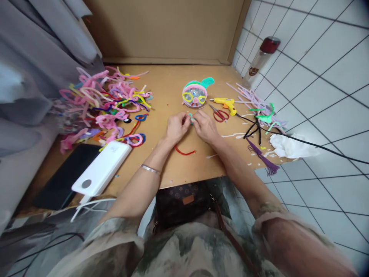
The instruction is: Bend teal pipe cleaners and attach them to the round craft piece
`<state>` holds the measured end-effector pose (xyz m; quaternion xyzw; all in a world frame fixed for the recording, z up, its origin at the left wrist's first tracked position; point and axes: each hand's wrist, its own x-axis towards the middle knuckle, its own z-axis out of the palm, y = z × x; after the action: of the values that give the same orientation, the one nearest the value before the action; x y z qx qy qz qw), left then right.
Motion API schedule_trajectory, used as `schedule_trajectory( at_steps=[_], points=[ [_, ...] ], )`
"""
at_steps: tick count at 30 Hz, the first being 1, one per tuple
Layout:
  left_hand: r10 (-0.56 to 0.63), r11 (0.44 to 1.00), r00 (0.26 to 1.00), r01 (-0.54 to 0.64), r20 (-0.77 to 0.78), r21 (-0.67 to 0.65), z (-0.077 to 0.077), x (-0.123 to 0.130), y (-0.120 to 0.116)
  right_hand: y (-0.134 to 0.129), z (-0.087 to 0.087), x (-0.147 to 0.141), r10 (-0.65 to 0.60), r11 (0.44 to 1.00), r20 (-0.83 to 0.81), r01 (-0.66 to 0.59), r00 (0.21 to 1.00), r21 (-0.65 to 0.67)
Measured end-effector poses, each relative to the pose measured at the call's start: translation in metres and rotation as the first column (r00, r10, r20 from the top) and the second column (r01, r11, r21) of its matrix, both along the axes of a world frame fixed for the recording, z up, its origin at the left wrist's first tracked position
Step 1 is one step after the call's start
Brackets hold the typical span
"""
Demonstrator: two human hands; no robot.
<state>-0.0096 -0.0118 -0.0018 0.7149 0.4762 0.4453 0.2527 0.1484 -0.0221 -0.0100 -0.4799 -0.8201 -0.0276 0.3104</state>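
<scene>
My left hand (178, 126) and my right hand (205, 125) meet over the middle of the table, fingers pinched on a small green pipe cleaner piece (191, 118) between them. Just beyond them stands a round clear ornament (195, 94) with a pink rim, yellow loops like glasses, a pink nose-like ball and a green piece on top. A curved red pipe cleaner (185, 153) lies below my hands. To the right of the ornament are red-handled scissors (220, 115) and a yellow glue gun (226, 104).
Tangled pipe cleaners (106, 96) cover the left side. A white power bank (102, 169) rests on a dark flat object (66, 175). At right are lilac stems (250, 100), a purple tassel (263, 157), white tissue (290, 146), a black cable (300, 140) and a bottle (261, 59).
</scene>
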Motion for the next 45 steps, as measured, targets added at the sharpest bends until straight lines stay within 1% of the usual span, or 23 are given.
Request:
schedule_trajectory(
  at_steps=[2, 5, 8, 11, 14, 17, 20, 23, 26, 29, 32, 33, 34, 35, 36, 38, 40, 41, 42, 43, 44, 45],
  points=[
    [-0.009, 0.999, 0.998, 0.012, -0.065, 0.05, -0.001, 0.001, 0.0, -0.001, 0.002, 0.0, -0.019, 1.0, 0.05, 0.019, 0.999, 0.003],
    [-0.052, 0.993, 0.993, 0.062, -0.101, 0.099, -0.003, 0.001, 0.002, -0.003, 0.003, -0.001, -0.035, 0.999, 0.095, 0.033, 0.995, 0.026],
    [-0.099, 0.989, 0.983, 0.115, -0.156, 0.097, -0.004, -0.001, 0.005, -0.003, 0.003, -0.002, -0.061, 0.996, 0.108, 0.054, 0.992, 0.067],
    [-0.121, 0.988, 0.976, 0.135, -0.182, 0.068, -0.004, -0.002, 0.004, -0.002, 0.001, -0.002, -0.085, 0.991, 0.072, 0.077, 0.994, 0.105],
    [-0.119, 0.992, 0.987, 0.123, -0.109, 0.033, -0.002, -0.001, 0.002, -0.002, 0.001, -0.003, -0.088, 0.987, 0.012, 0.086, 0.996, 0.138],
    [-0.084, 0.996, 0.996, 0.084, -0.006, 0.011, 0.001, 0.001, -0.001, -0.004, 0.002, -0.007, -0.048, 0.985, -0.042, 0.054, 0.998, 0.163],
    [-0.057, 0.998, 0.995, 0.06, 0.084, -0.033, 0.003, 0.004, -0.003, -0.005, 0.0, -0.009, -0.014, 0.97, -0.086, 0.035, 0.996, 0.239],
    [-0.033, 0.995, 0.989, 0.046, 0.143, -0.084, 0.001, 0.008, 0.0, 0.0, -0.004, -0.01, 0.023, 0.956, -0.129, 0.016, 0.991, 0.292],
    [-0.013, 0.988, 0.975, 0.047, 0.223, -0.149, -0.003, 0.01, 0.004, 0.001, -0.005, -0.011, 0.026, 0.949, -0.173, 0.03, 0.985, 0.314],
    [0.05, 0.977, 0.953, 0.016, 0.3, -0.214, -0.004, 0.01, 0.005, -0.006, -0.002, -0.015, 0.046, 0.954, -0.214, 0.02, 0.976, 0.298],
    [0.122, 0.966, 0.931, -0.032, 0.343, -0.257, -0.003, 0.009, 0.004, -0.012, 0.002, -0.02, 0.13, 0.973, -0.312, -0.06, 0.941, 0.224],
    [0.136, 0.966, 0.925, -0.044, 0.354, -0.256, -0.003, 0.009, 0.004, -0.011, 0.003, -0.02, 0.143, 0.979, -0.381, -0.075, 0.914, 0.189],
    [0.141, 0.966, 0.921, -0.048, 0.363, -0.253, -0.002, 0.009, 0.004, -0.01, 0.004, -0.02, 0.13, 0.987, -0.479, -0.066, 0.868, 0.149],
    [0.141, 0.966, 0.918, -0.046, 0.371, -0.254, -0.002, 0.009, 0.004, -0.007, 0.004, -0.019, 0.093, 0.995, -0.589, -0.047, 0.803, 0.093],
    [0.149, 0.962, 0.915, -0.047, 0.375, -0.268, -0.002, 0.008, 0.005, -0.004, 0.004, -0.017, 0.05, 0.999, -0.698, -0.042, 0.714, 0.028],
    [0.193, 0.945, 0.91, -0.073, 0.366, -0.318, -0.003, 0.005, 0.008, 0.003, 0.004, -0.011, -0.015, 0.989, -0.864, -0.122, 0.503, -0.087],
    [0.278, 0.92, 0.905, -0.154, 0.323, -0.36, -0.006, 0.0, 0.012, 0.009, 0.004, -0.005, -0.083, 0.964, -0.955, -0.22, 0.284, -0.149],
    [0.317, 0.908, 0.899, -0.197, 0.301, -0.369, -0.007, -0.002, 0.014, 0.01, 0.004, -0.002, -0.118, 0.947, -0.975, -0.275, 0.188, -0.167],
    [0.338, 0.9, 0.898, -0.222, 0.282, -0.374, -0.009, -0.004, 0.016, 0.011, 0.005, 0.0, -0.147, 0.924, -0.982, -0.337, 0.119, -0.179],
    [0.339, 0.9, 0.9, -0.226, 0.273, -0.371, -0.01, -0.005, 0.016, 0.011, 0.006, 0.003, -0.171, 0.903, -0.982, -0.387, 0.082, -0.189],
    [0.325, 0.906, 0.906, -0.216, 0.272, -0.365, -0.01, -0.005, 0.016, 0.011, 0.006, 0.004, -0.189, 0.886, -0.979, -0.416, 0.079, -0.205],
    [0.3, 0.915, 0.913, -0.193, 0.276, -0.354, -0.009, -0.004, 0.015, 0.011, 0.007, 0.005, -0.198, 0.881, -0.975, -0.417, 0.104, -0.223]
  ],
)
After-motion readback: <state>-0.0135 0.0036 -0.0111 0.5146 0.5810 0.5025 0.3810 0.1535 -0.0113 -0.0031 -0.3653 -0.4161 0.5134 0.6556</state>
